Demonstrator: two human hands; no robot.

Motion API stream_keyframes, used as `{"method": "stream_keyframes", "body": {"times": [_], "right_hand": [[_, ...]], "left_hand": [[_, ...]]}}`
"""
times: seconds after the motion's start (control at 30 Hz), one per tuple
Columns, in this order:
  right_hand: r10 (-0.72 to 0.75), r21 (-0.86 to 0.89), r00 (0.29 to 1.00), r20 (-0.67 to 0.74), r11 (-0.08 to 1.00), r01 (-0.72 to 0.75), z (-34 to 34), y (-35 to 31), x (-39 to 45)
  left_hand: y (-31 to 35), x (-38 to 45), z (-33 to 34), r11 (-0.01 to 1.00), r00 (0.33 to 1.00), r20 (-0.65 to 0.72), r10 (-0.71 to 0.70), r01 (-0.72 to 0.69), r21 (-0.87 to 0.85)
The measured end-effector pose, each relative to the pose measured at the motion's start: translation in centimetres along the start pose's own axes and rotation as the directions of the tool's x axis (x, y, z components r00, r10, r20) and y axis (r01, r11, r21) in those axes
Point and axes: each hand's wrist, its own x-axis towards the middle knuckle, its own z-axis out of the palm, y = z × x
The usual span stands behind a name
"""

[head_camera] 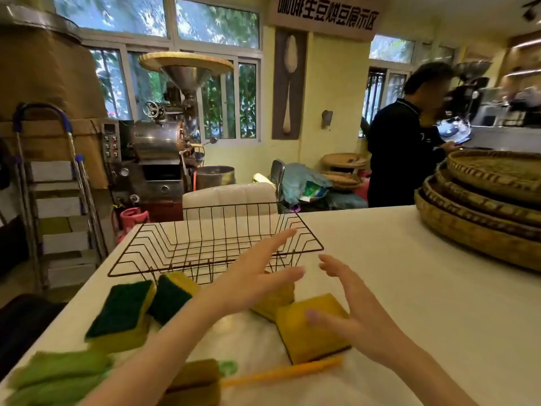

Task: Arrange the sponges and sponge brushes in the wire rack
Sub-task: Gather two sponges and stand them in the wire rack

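Note:
An empty dark wire rack (164,253) stands on the white table (409,288) at the far left. In front of it lie several yellow sponges with green scrub faces: one green side up (123,312), one tilted beside it (171,297), one yellow side up (304,338), and another (273,303) partly hidden under my left hand. A sponge brush with a yellow handle (281,373) lies near the front edge. My left hand (251,282) hovers open just before the rack. My right hand (354,306) is open above the yellow sponge.
Green fluffy cloths (58,376) lie at the front left corner. Stacked woven bamboo trays (483,209) fill the table's right back. A person in dark clothes (401,153) stands behind the table. A stepladder (58,200) and a roasting machine (158,148) are beyond the left edge.

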Motion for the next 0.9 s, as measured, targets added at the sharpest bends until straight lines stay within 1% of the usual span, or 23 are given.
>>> {"method": "stream_keyframes", "body": {"times": [0.07, 0.13, 0.27, 0.37, 0.5, 0.6, 0.67, 0.77, 0.83, 0.9], "right_hand": [[0.044, -0.020, 0.996, 0.075, 0.999, -0.043, 0.2, 0.3, -0.5], [0.072, -0.054, 0.992, 0.107, 0.996, -0.067, 0.6, 1.1, -1.0], [0.073, -0.044, 0.988, 0.135, 0.997, -0.068, 1.3, 1.8, -1.5], [0.090, -0.052, 0.986, 0.143, 0.995, -0.083, 1.6, 2.2, -1.7], [0.083, -0.064, 0.985, 0.152, 0.995, -0.074, 1.5, 2.2, -1.7], [0.071, -0.047, 0.985, 0.157, 0.997, -0.065, 1.5, 2.4, -1.5], [0.069, -0.006, 0.990, 0.127, 0.998, -0.069, 1.5, 2.3, -1.2], [0.150, 0.150, 0.989, -0.004, 0.978, -0.147, 0.9, 2.0, -0.9], [0.218, 0.330, 0.974, -0.059, 0.925, -0.187, 0.5, 1.8, -0.7], [0.332, 0.479, 0.941, -0.060, 0.837, -0.265, 0.3, 1.8, -0.3]], "left_hand": [[-0.4, 0.2, 0.7, 0.995, 0.998, 0.056, 0.005, -0.011, 0.099], [-1.3, 0.3, 1.5, 0.979, 0.996, 0.086, -0.037, 0.019, 0.204], [-2.2, 0.5, 1.8, 0.952, 0.984, 0.159, -0.085, 0.034, 0.304], [-3.3, 0.6, 1.9, 0.915, 0.962, 0.225, -0.157, 0.055, 0.401], [-4.4, 0.5, 2.0, 0.836, 0.940, 0.279, -0.194, 0.010, 0.549], [-5.0, 0.3, 2.2, 0.784, 0.948, 0.272, -0.164, -0.042, 0.620], [-5.3, 0.2, 2.4, 0.766, 0.961, 0.245, -0.131, -0.059, 0.640], [-5.5, -0.1, 2.6, 0.751, 0.974, 0.208, -0.086, -0.074, 0.657], [-5.4, -0.3, 2.8, 0.747, 0.982, 0.179, -0.056, -0.077, 0.660], [-5.2, -0.4, 2.9, 0.759, 0.990, 0.136, -0.034, -0.063, 0.648]]}}
